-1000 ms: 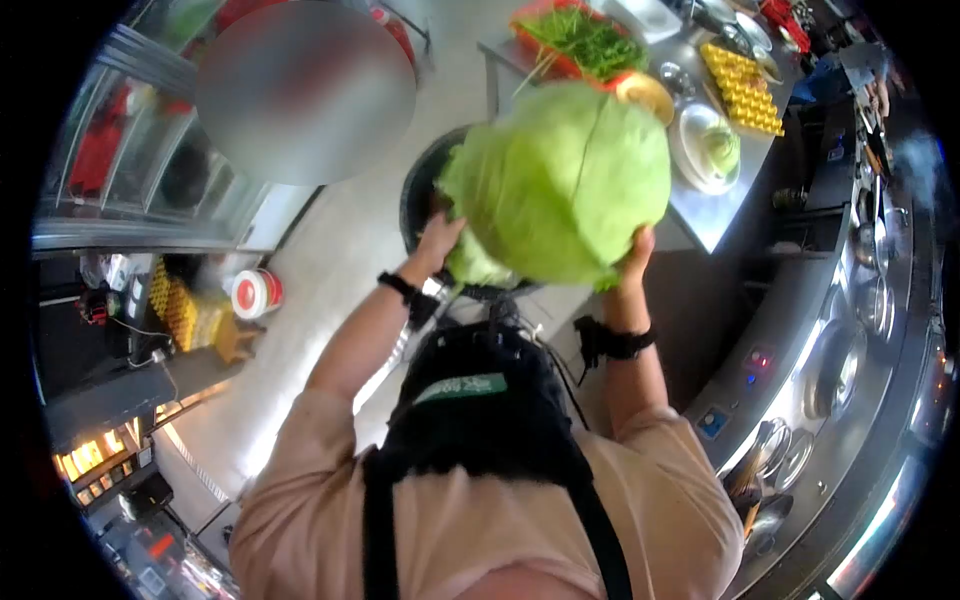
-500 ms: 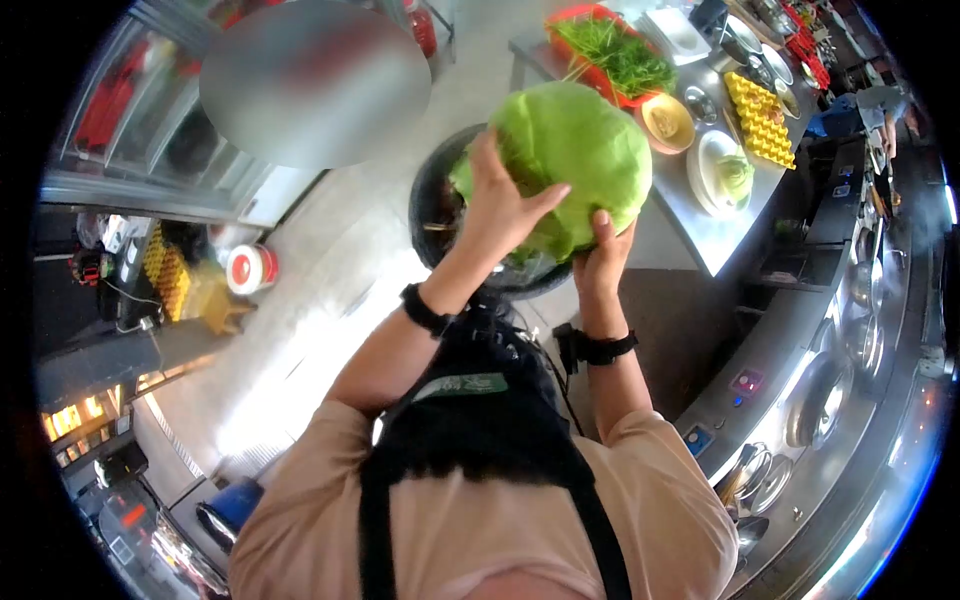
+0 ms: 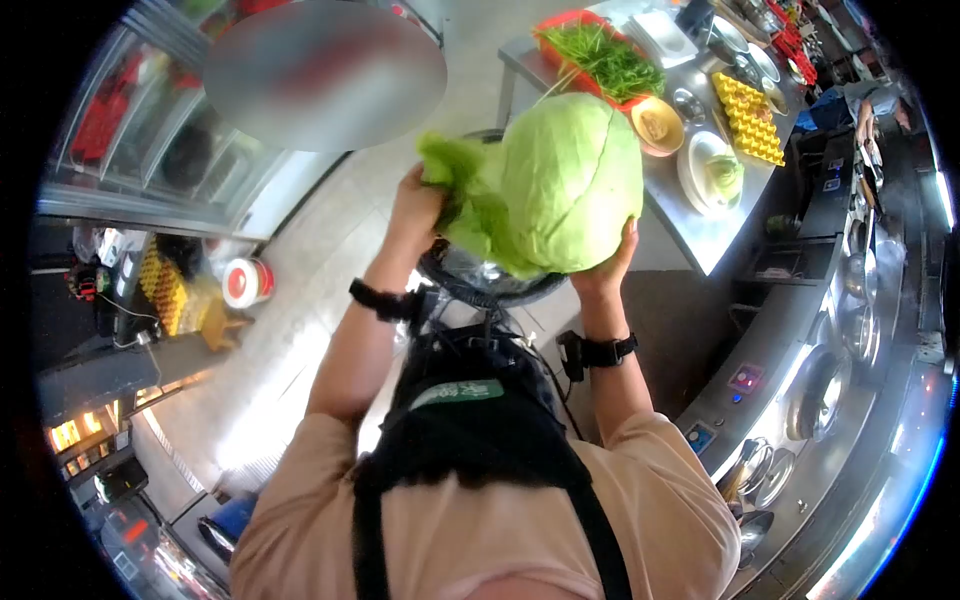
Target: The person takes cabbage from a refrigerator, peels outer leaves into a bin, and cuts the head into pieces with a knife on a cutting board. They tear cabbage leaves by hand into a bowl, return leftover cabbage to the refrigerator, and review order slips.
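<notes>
**Left hand (image 3: 413,212) clasps a leaf (image 3: 476,202), right hand (image 3: 606,264) cups the cabbage (image 3: 578,185)**

From where I stand, the left hand is closed on the ruffled outer edge of the leaf, though the greenery covers some of its fingers, so I cannot tell exactly how they wrap. The right hand is spread and curved under the cabbage's near right side, its thumb showing along the flank, the other fingers mostly out of sight beneath.

The cabbage hangs in front of the person, above the far part of a dark round bin (image 3: 497,297) whose near rim shows below it. It lies to the right of the left hand, with the leaf spanning the space between them. The right hand is clearly the nearer, since it touches the head itself; the left reaches it only by way of the leaf.

The head's longer axis runs roughly away from the person's chest, so the leaf stretches sideways, across that axis. To my eye that sideways line is the one that counts: leaf to the left, weight on the right. Whether the leaf is joined to the head, I cannot tell.

Beyond the right hand stands a metal table (image 3: 697,236), with a white dish (image 3: 690,167) near its edge, apart from the cabbage.
</notes>
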A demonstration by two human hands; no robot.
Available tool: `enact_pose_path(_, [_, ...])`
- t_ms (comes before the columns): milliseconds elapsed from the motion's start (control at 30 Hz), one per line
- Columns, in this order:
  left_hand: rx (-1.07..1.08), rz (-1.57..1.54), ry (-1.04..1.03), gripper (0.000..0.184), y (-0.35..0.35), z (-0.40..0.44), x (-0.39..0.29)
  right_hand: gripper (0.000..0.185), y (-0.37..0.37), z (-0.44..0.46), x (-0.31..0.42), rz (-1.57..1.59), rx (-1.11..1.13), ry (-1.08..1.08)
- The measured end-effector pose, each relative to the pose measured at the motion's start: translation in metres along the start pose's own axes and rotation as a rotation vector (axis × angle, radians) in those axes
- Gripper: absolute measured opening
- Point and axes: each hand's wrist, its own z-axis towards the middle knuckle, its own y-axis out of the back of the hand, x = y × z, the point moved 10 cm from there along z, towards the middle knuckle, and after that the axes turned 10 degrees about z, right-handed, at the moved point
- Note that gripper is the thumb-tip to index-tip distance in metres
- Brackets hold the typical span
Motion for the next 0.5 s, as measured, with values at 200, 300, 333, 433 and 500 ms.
enact_pose_path(200, [0.139, 0.162, -0.040, 0.036, -0.003, 0.041, 0.066, 0.075, 0.002, -0.015, -0.014, -0.083, 0.104, -0.094])
enact_pose_path(300, [0.245, 0.087, -0.083, 0.034, -0.013, 0.055, 0.067, 0.083, 0.011, -0.024, -0.027, -0.179, 0.145, -0.193])
enact_pose_path(333, [0.116, 0.433, -0.118, 0.031, -0.004, 0.073, 0.072, 0.075, 0.017, -0.029, -0.032, -0.153, 0.109, -0.218])
enact_pose_path(433, [-0.328, 0.880, -0.199, 0.031, 0.043, 0.081, 0.054, 0.076, 0.058, -0.040, -0.040, -0.186, 0.102, -0.229])
enact_pose_path(500, [-0.221, 0.721, -0.049, 0.027, 0.069, 0.083, 0.051, 0.077, 0.061, -0.048, -0.028, -0.217, 0.084, -0.209])
